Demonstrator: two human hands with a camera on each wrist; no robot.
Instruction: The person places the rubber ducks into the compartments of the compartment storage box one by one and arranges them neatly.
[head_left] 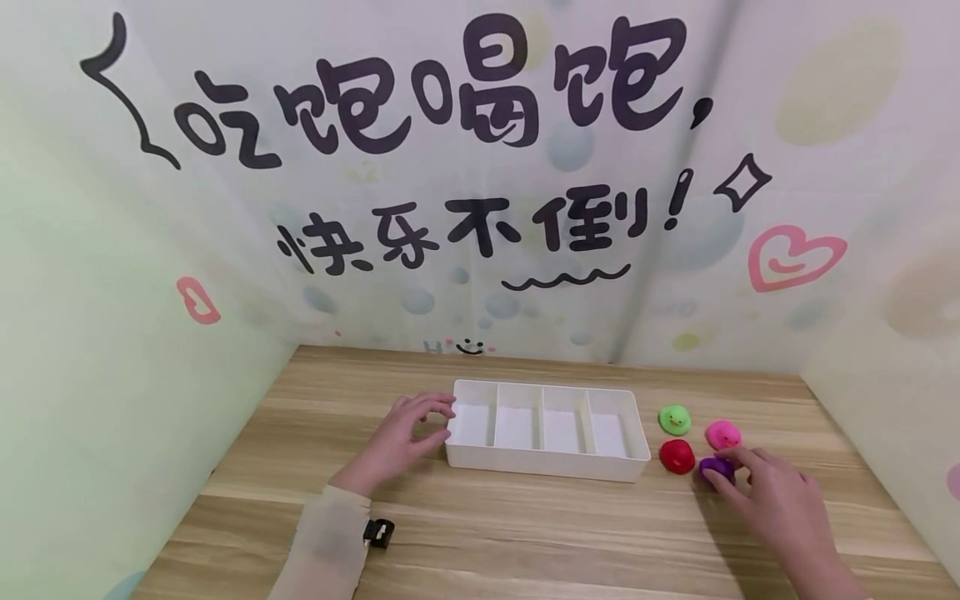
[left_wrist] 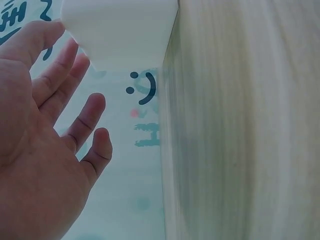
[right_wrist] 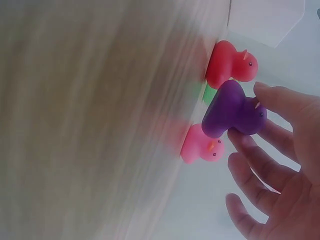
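A white tray (head_left: 540, 461) with several compartments in a row stands on the table. My left hand (head_left: 408, 433) is at the tray's left end, fingers spread and slightly bent; in the left wrist view the fingertips (left_wrist: 75, 47) meet the tray's end wall (left_wrist: 120, 35). To the right of the tray, my right hand (head_left: 776, 496) pinches a purple rubber duck (right_wrist: 232, 110) between thumb and fingers. Close by are a red duck (head_left: 677, 457), a green duck (head_left: 675, 420) and a pink duck (head_left: 724, 434). The green one is mostly hidden in the right wrist view.
The wood-grain table (head_left: 525, 542) ends at a printed cloth wall (head_left: 480, 317) behind the tray. Cloth also hangs along the left and right sides. A small black clip-like item (head_left: 380, 532) sits at the left sleeve (head_left: 326, 533).
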